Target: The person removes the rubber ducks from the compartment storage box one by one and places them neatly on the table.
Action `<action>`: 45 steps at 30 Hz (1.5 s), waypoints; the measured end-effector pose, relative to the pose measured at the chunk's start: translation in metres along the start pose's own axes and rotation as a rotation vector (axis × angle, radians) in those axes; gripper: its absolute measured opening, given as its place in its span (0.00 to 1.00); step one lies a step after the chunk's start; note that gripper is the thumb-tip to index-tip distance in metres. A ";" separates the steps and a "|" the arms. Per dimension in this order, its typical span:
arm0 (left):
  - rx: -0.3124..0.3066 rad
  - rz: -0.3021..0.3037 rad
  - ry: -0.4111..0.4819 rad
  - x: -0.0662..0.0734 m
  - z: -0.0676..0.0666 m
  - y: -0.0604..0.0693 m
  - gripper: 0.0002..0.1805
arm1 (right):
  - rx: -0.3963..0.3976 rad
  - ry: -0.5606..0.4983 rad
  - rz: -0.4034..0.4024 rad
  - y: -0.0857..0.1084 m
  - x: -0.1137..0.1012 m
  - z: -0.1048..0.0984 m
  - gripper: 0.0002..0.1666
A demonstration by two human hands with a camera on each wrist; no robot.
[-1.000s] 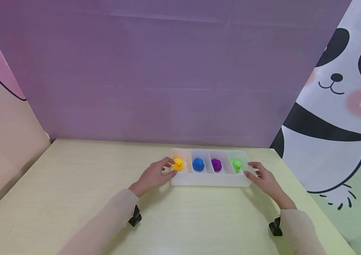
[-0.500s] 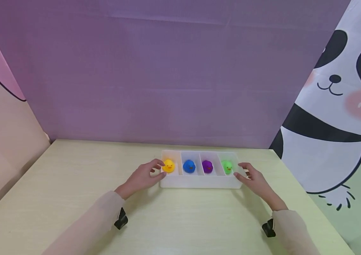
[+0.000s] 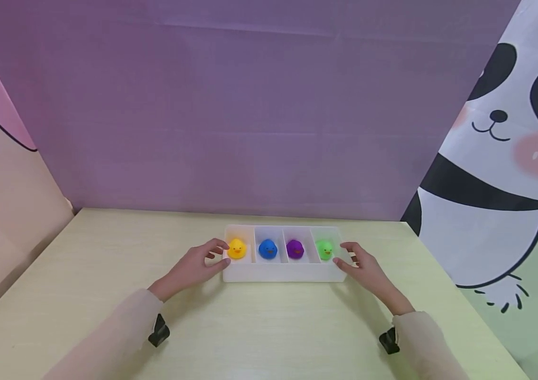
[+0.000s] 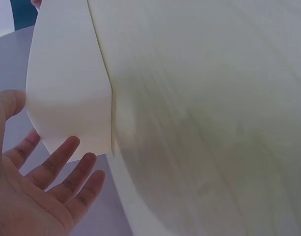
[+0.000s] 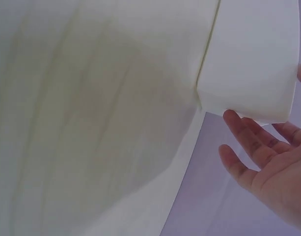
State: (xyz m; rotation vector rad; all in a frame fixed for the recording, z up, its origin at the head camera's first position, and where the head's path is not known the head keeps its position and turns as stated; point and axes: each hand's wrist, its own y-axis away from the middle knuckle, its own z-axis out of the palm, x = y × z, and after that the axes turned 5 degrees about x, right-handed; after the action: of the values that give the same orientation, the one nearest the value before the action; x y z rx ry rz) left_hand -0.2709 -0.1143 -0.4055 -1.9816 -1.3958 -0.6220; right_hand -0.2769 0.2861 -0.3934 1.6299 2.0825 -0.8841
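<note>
A white box (image 3: 283, 273) with dividers stands on the table in the head view. From left to right its compartments hold a yellow duck (image 3: 237, 248), a blue duck (image 3: 268, 249), a purple duck (image 3: 295, 249) and a green duck (image 3: 325, 250). My left hand (image 3: 195, 266) grips the box's left end, and my right hand (image 3: 364, 269) grips its right end. In the left wrist view the left hand (image 4: 42, 196) has its thumb at the rim and fingers against the end wall. The right hand (image 5: 280, 172) touches the opposite end; its thumb is mostly cut off.
Pale wood-grain table (image 3: 259, 332) spreads around the box. Behind it rises a purple backdrop (image 3: 250, 116). A panda-printed panel (image 3: 487, 227) borders the right side, and a pink-and-beige panel (image 3: 8, 211) the left. Each wrist carries a black camera mount (image 3: 159, 331).
Both hands have moved left together, and the box has shifted left along the table with them. The ducks stay in their compartments.
</note>
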 end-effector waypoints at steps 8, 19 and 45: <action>-0.009 0.018 -0.004 -0.013 -0.012 0.007 0.21 | 0.017 -0.013 -0.048 0.001 -0.012 0.013 0.34; -0.014 0.034 -0.004 -0.028 -0.031 0.018 0.20 | -0.004 -0.030 -0.019 0.001 -0.031 0.028 0.33; -0.015 0.029 -0.025 -0.049 -0.065 0.033 0.20 | 0.033 -0.094 -0.008 0.001 -0.062 0.060 0.32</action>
State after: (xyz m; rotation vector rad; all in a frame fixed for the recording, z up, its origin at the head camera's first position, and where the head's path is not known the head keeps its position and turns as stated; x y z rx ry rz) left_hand -0.2574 -0.2009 -0.4009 -2.0250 -1.3783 -0.5979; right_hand -0.2651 0.2005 -0.4001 1.5657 2.0225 -0.9832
